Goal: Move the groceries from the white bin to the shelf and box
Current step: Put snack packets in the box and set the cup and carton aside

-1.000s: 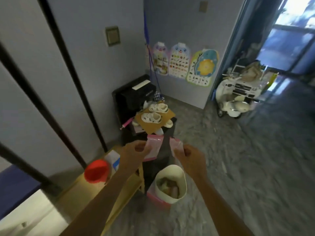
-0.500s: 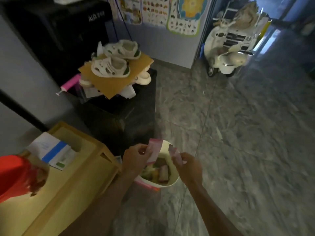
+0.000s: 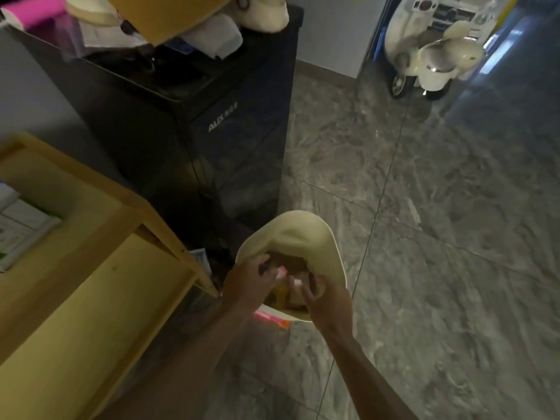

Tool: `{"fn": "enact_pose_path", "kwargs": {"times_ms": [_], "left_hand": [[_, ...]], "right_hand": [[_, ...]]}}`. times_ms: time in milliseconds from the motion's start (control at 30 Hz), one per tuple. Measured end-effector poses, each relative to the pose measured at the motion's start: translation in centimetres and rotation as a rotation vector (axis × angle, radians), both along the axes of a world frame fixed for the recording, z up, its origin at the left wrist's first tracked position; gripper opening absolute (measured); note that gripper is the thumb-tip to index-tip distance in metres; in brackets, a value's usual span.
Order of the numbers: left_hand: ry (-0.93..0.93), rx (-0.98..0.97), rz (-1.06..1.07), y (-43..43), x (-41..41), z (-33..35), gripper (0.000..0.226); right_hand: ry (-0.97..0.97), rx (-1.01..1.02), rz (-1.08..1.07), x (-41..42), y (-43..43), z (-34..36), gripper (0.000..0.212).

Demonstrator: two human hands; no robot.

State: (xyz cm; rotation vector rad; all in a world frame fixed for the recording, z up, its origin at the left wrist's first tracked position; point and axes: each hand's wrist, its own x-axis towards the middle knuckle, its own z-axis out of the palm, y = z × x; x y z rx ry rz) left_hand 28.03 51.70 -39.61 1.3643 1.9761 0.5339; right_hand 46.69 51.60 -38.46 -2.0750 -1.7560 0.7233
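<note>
A person looks down at a white bin (image 3: pixel 298 234) standing on a grey tiled floor (image 3: pixel 439 237), both bare hands reaching into its open mouth. The left hand (image 3: pixel 250 281) enters from the 8 o'clock side, fingers curled around a small pink packet (image 3: pixel 282 272). The right hand (image 3: pixel 321 298) enters from 5 o'clock, fingers pinched on another pink-and-white packet (image 3: pixel 296 281). More groceries (image 3: pixel 283 294), yellowish and blurred, lie beneath the hands inside the bin. The wooden shelf (image 3: pixel 91 268) stands just beside the bin at 9 o'clock, so the left hand is nearer to it. A black cabinet (image 3: pixel 194 122) rises at 11 o'clock.
</note>
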Motion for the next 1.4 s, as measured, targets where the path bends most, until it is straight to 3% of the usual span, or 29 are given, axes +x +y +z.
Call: {"fn": "enact_pose_path", "kwargs": {"times_ms": [167, 333, 433, 667, 833, 933, 1067, 1233, 1400], "left_hand": [[0.079, 0.092, -0.046, -0.6, -0.1, 5.1, 0.055], [0.189, 0.154, -0.174, -1.1, -1.0, 18.0, 0.099], [0.214, 0.222, -0.207, -1.3, -2.1, 28.1, 0.111], [0.236, 0.375, -0.128, -3.5, -4.3, 53.6, 0.115], [0.258, 0.467, 0.026, -7.5, -6.4, 65.5, 0.105], [0.282, 0.459, 0.137, -10.7, -7.9, 69.1, 0.109], [0.325, 0.441, 0.28, -15.6, -9.8, 70.2, 0.09], [0.31, 0.36, 0.477, -21.6, -13.3, 68.5, 0.118], [0.281, 0.272, 0.629, -24.7, -16.5, 65.9, 0.115]], "right_hand": [[-0.008, -0.004, 0.074, 0.7, 0.1, 6.0, 0.033], [-0.081, -0.048, 0.161, 2.5, 1.2, 19.0, 0.089], [-0.129, -0.028, 0.195, 2.8, 1.9, 30.1, 0.106], [-0.08, 0.209, 0.292, 2.0, 0.6, 56.4, 0.103], [-0.001, 0.342, 0.407, 0.0, -1.5, 67.9, 0.103], [0.038, 0.395, 0.493, -2.3, -2.3, 71.0, 0.098], [0.129, 0.307, 0.61, -6.5, -3.1, 71.1, 0.101], [0.04, 0.275, 0.844, -12.3, -4.0, 68.7, 0.102], [0.021, 0.266, 0.928, -17.9, -4.3, 65.4, 0.102]]}}
